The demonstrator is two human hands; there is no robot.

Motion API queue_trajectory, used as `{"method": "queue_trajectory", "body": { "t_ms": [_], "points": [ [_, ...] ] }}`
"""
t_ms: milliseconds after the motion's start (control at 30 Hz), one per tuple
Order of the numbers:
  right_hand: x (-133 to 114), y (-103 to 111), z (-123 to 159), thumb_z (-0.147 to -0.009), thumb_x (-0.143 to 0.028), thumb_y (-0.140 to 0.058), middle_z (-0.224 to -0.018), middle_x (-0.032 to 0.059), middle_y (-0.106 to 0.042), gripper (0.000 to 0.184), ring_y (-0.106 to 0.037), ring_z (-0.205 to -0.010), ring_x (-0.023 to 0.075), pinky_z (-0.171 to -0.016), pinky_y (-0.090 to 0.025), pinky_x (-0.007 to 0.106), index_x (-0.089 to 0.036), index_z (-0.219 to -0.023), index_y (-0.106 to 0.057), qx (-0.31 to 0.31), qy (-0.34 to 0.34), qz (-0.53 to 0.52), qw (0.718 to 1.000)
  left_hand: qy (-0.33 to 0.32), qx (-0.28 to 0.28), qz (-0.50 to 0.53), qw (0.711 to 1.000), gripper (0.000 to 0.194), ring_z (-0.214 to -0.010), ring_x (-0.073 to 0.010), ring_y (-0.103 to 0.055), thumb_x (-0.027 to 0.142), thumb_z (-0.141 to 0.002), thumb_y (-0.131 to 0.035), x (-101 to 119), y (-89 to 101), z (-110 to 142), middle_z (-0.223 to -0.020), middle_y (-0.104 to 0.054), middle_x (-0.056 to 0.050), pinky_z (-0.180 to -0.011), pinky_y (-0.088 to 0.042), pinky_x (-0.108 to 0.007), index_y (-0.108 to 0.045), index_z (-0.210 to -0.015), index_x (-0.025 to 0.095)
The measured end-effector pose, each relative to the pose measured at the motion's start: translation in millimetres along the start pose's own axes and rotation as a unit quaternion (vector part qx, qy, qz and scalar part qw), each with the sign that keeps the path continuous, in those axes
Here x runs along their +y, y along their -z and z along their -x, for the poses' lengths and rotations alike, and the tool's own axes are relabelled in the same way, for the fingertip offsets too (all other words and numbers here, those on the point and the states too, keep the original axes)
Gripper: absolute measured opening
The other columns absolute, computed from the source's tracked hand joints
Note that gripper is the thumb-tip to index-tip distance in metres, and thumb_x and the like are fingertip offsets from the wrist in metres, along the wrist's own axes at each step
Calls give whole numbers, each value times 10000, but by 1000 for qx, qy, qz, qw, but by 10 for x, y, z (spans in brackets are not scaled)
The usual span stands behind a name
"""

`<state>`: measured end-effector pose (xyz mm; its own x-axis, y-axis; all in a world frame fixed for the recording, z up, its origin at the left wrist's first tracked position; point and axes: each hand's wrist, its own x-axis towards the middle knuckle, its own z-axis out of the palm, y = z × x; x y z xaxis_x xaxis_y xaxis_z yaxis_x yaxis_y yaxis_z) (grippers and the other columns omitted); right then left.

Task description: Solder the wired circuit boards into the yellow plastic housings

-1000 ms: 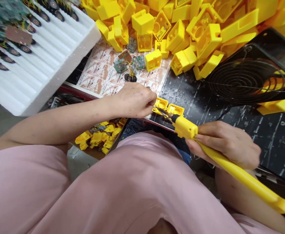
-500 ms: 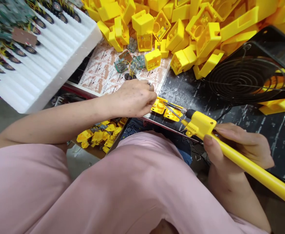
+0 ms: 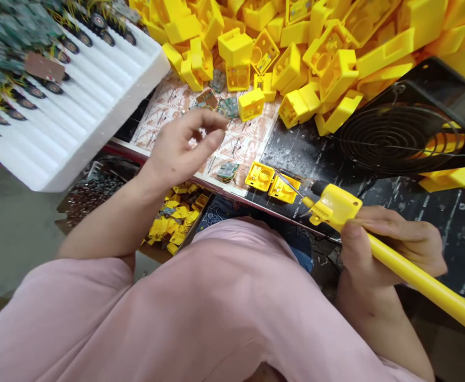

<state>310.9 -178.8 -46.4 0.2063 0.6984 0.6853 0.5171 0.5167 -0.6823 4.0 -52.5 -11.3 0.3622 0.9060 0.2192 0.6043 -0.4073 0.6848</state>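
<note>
In my right hand (image 3: 393,246) is a yellow soldering iron (image 3: 338,204) with a wire-feed tube at its tip, gripped along the handle. The tip end reaches left over an opened pair of small yellow plastic case halves (image 3: 260,176) lying near the bench edge. My left hand (image 3: 184,146) hovers over the printed paper, thumb and forefinger apart, with nothing visible in it. Just beyond its fingers lie loose green circuit boards (image 3: 229,107). Another small circuit board (image 3: 227,170) with wires rests on the paper, left of the case halves.
Yellow cases (image 3: 288,66) pile along the back. A white foam tray (image 3: 108,101) carries wired boards with round speakers at the left. A black fan (image 3: 391,132) stands at the right. Below the bench edge, a box holds yellow parts (image 3: 176,215).
My left hand has left the case halves and moved left and up, its fingers opening apart. A small board on the paper now shows. The soldering iron has shifted slightly right and down.
</note>
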Motion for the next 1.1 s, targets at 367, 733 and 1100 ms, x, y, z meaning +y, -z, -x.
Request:
{"method": "queue_trajectory", "body": {
  "t_ms": [367, 733, 1100],
  "points": [
    [88, -28, 17, -836, -210, -873, -965, -17, -820, 446, -726, -655, 129, -533, -568, 219, -302, -1261, -772, -10, -53, 2, 999, 75, -51, 16, 996, 264, -789, -178, -703, 366, -835, -609, 4, -430, 16, -837, -786, -29, -788, -559, -316, -802, -880, 192],
    [8, -16, 82, -816, -163, -874, -994, -15, -821, 517, -727, -683, 141, -584, -580, 251, -322, -1295, -762, -51, -40, 41, 997, 46, -89, -90, 991, 239, -825, -205, -676, 333, -860, -571, 145, -466, -27, -768, -763, -21, -947, -465, -417, -772, -812, 213],
    [-46, -70, -46, -860, -158, -830, -947, -3, -815, 630, -751, -720, 184, -607, -649, 320, -349, -1432, -650, -161, 39, 53, 985, 8, -142, -178, 974, 177, -798, -230, -634, 284, -800, -553, 218, -523, -126, -689, -697, -28, -854, -395, -419, -708, -773, 202]
  ]
}}
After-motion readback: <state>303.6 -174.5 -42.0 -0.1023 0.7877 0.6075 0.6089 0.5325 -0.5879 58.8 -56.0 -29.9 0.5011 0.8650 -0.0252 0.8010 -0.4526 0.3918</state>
